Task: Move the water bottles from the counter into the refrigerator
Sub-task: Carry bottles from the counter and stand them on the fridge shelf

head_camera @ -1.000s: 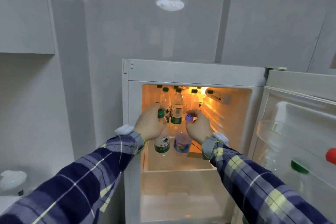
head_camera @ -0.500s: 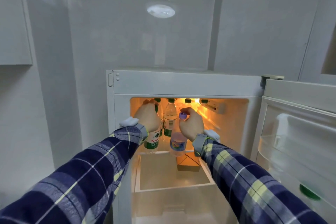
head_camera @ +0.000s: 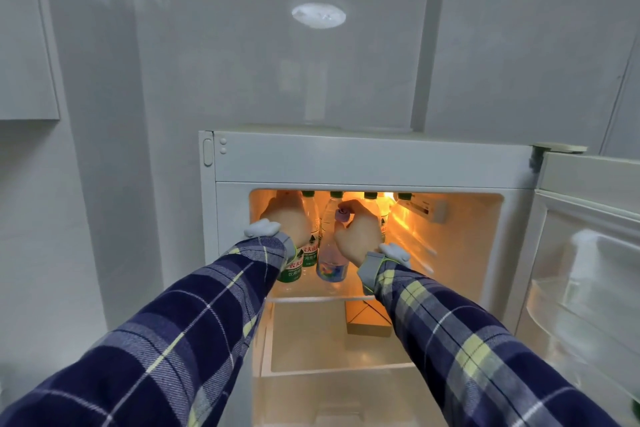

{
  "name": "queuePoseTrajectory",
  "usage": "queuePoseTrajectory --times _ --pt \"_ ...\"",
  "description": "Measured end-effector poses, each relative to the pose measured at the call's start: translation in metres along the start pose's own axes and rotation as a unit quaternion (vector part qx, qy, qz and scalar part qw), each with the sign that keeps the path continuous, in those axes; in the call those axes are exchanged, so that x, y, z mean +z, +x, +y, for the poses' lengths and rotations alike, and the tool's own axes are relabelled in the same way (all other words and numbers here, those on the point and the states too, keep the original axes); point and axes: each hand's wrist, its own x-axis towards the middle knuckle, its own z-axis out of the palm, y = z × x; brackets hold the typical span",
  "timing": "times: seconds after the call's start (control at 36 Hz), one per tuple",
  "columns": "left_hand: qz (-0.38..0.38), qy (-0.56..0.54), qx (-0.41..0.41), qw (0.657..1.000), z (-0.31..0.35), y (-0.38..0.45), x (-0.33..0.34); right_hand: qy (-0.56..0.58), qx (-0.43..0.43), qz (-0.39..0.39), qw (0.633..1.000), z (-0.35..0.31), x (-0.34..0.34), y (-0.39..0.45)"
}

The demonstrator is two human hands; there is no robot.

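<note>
Both my arms reach into the lit top compartment of the white refrigerator (head_camera: 374, 158). My left hand (head_camera: 287, 218) grips the neck of a green-labelled water bottle (head_camera: 290, 270); its cap is hidden by my fingers. My right hand (head_camera: 358, 230) holds a purple-capped bottle (head_camera: 331, 265) with a blue label by its neck. Both bottles hang upright over the front of the glass shelf (head_camera: 322, 296); I cannot tell whether their bases touch it. Several green-capped bottles (head_camera: 313, 239) stand behind them at the back of the shelf.
The refrigerator door (head_camera: 588, 253) stands open at the right, with clear door bins. Below the shelf sit a white drawer (head_camera: 332, 369) and a small cardboard box (head_camera: 367, 319). A grey wall and a cabinet (head_camera: 24, 45) are to the left.
Both hands have carried their bottles further into the top compartment, to the level of the shelf. My head has come closer, so the door bins' bottles have left the view.
</note>
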Motion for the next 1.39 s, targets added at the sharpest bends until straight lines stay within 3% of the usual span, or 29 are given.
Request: queuePoseTrajectory --times 0.08,0.33,0.47,0.61,0.75,0.92,1.39 --pt "0.051 0.063 0.084 0.993 0.011 -0.058 -0.031 0.005 -0.028 -0.021 0.999 0.006 0.005 0.003" --pt "0.039 0.145 0.100 0.984 0.013 -0.030 -0.015 0.023 -0.041 -0.007 0.999 0.012 0.015 0.010" --pt "0.032 0.074 0.044 0.996 0.009 -0.014 -0.004 0.040 -0.056 -0.009 0.998 0.013 0.017 0.008" --pt "0.055 0.077 0.061 0.994 -0.004 0.004 0.006 0.045 -0.062 -0.016 0.997 0.016 0.018 0.005" --pt "0.081 0.100 0.102 0.986 0.032 -0.072 -0.041 0.035 -0.069 -0.042 0.996 0.020 0.013 0.004" --pt "0.103 0.155 0.108 0.977 0.039 -0.101 -0.055 0.012 -0.068 -0.074 0.995 0.022 0.011 0.004" --pt "0.124 0.019 0.105 0.987 0.036 -0.154 -0.070 0.002 -0.080 -0.085 0.993 0.017 -0.011 -0.019"
